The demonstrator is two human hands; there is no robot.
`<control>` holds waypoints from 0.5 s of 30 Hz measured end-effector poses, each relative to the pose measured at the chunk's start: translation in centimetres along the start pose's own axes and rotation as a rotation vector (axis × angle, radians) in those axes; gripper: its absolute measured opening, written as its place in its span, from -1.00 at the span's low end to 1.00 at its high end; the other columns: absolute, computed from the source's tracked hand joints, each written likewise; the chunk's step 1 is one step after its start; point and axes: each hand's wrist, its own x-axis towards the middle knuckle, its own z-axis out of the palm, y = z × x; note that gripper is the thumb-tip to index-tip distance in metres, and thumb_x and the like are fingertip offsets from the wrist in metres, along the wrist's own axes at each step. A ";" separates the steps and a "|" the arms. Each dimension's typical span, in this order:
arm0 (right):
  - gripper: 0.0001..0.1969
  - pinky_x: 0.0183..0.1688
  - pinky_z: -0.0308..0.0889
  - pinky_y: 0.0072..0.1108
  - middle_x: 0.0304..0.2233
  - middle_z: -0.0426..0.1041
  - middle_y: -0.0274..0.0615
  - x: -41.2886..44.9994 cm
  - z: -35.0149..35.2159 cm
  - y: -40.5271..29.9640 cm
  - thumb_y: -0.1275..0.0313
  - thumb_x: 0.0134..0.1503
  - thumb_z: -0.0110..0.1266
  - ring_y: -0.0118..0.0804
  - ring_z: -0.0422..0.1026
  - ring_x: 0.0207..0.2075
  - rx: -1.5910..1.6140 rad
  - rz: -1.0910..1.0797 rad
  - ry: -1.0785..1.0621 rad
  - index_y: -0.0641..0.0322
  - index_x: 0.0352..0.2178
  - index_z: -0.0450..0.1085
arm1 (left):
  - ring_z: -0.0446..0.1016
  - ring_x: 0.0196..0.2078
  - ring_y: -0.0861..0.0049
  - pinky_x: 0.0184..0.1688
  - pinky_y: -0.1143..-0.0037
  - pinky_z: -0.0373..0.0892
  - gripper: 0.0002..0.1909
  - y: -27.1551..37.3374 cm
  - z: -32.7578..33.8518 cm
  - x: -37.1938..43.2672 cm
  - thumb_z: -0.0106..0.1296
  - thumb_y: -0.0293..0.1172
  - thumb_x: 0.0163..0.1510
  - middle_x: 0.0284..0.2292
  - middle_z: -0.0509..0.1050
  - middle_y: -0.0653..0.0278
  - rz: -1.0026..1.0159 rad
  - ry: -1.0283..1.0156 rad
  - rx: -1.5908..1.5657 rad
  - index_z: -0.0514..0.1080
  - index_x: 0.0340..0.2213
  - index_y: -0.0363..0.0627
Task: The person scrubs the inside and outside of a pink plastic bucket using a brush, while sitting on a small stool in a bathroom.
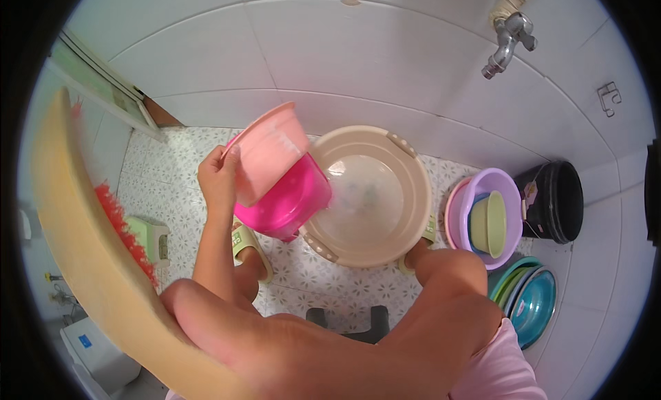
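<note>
My left hand [216,175] grips the rim of a light pink plastic basin [271,154], thumb on the near side. The basin is tilted, with whitish wet streaks on its side. Beneath it sits a magenta plastic piece [297,198], partly covered, so its kind is unclear; it reaches the tub's left rim. To the right stands a large beige tub [415,193] with cloudy water [366,193] in it. A tan-backed brush [88,234] with red bristles [121,229] looms close at left; whatever holds it is hidden. My right hand is out of view.
Stacked basins, a purple one [511,209] among them, stand beside a black bucket [570,203] at right, with more basins [534,307] nearer. A metal tap [508,43] juts from the tiled wall. A green stool [147,237] stands left. My slippered feet flank the tub.
</note>
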 end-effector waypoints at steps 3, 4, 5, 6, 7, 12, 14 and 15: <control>-0.24 -0.55 0.30 -0.62 -0.47 0.33 -0.23 -1.0 -0.8 0.1 0.23 -0.18 0.35 -0.44 0.37 -0.54 0.083 -0.017 0.122 0.32 0.00 0.13 | 0.10 -0.59 0.78 -0.54 0.64 0.09 -0.70 0.2 0.7 0.0 0.03 -0.34 0.08 -0.69 0.24 0.50 0.013 0.015 -0.023 0.32 -0.64 -0.24; -0.24 -0.56 0.30 -0.62 -0.48 0.33 -0.23 -1.2 -1.1 0.2 0.23 -0.18 0.35 -0.44 0.37 -0.55 0.112 -0.029 0.172 0.32 -0.01 0.13 | 0.11 -0.60 0.78 -0.56 0.64 0.09 -0.71 0.5 0.6 0.1 0.03 -0.35 0.08 -0.69 0.25 0.49 0.025 0.021 -0.019 0.34 -0.63 -0.23; -0.25 -0.57 0.30 -0.62 -0.48 0.33 -0.22 -1.2 -1.5 0.4 0.22 -0.17 0.35 -0.44 0.38 -0.56 0.145 -0.037 0.234 0.32 -0.01 0.13 | 0.11 -0.60 0.78 -0.56 0.64 0.09 -0.71 0.6 0.7 0.1 0.03 -0.35 0.08 -0.69 0.25 0.49 0.025 0.017 -0.025 0.34 -0.63 -0.23; -0.25 -0.58 0.30 -0.62 -0.49 0.34 -0.22 -1.2 -2.0 0.5 0.21 -0.17 0.34 -0.43 0.38 -0.56 0.171 -0.047 0.291 0.33 -0.02 0.14 | 0.12 -0.60 0.78 -0.57 0.64 0.09 -0.72 0.6 0.8 0.1 0.03 -0.35 0.08 -0.69 0.26 0.49 0.030 -0.001 -0.066 0.35 -0.63 -0.23; -0.25 -0.59 0.30 -0.62 -0.49 0.34 -0.22 -1.2 -2.6 0.7 0.21 -0.17 0.34 -0.43 0.38 -0.57 0.195 -0.056 0.351 0.33 -0.02 0.14 | 0.13 -0.61 0.78 -0.58 0.64 0.09 -0.73 0.9 0.9 0.1 0.02 -0.35 0.09 -0.69 0.27 0.49 0.035 -0.019 -0.108 0.36 -0.62 -0.23; -0.27 -0.64 0.30 -0.62 -0.52 0.34 -0.20 -1.0 -3.7 1.6 0.18 -0.15 0.33 -0.42 0.39 -0.61 0.294 -0.118 0.485 0.35 -0.04 0.16 | 0.22 -0.61 0.77 -0.55 0.60 0.18 -0.79 -1.6 -0.7 0.4 0.02 -0.38 0.05 -0.69 0.34 0.42 0.048 0.063 -0.035 0.42 -0.58 -0.25; -0.31 -0.65 0.30 -0.62 -0.53 0.34 -0.20 -2.0 -3.4 1.2 0.17 -0.12 0.30 -0.41 0.39 -0.62 0.292 -0.157 0.497 0.34 -0.05 0.17 | 0.24 -0.61 0.75 -0.54 0.58 0.20 -0.79 -1.2 -0.2 0.5 0.05 -0.36 0.02 -0.69 0.36 0.40 0.034 0.080 0.029 0.43 -0.58 -0.26; -0.34 -0.65 0.30 -0.62 -0.53 0.34 -0.20 -2.4 -3.4 1.1 0.17 -0.09 0.27 -0.40 0.39 -0.63 0.287 -0.177 0.495 0.33 -0.06 0.18 | 0.24 -0.61 0.74 -0.54 0.58 0.20 -0.78 -0.2 0.8 0.3 0.06 -0.35 0.00 -0.70 0.37 0.39 0.052 0.100 0.014 0.42 -0.58 -0.26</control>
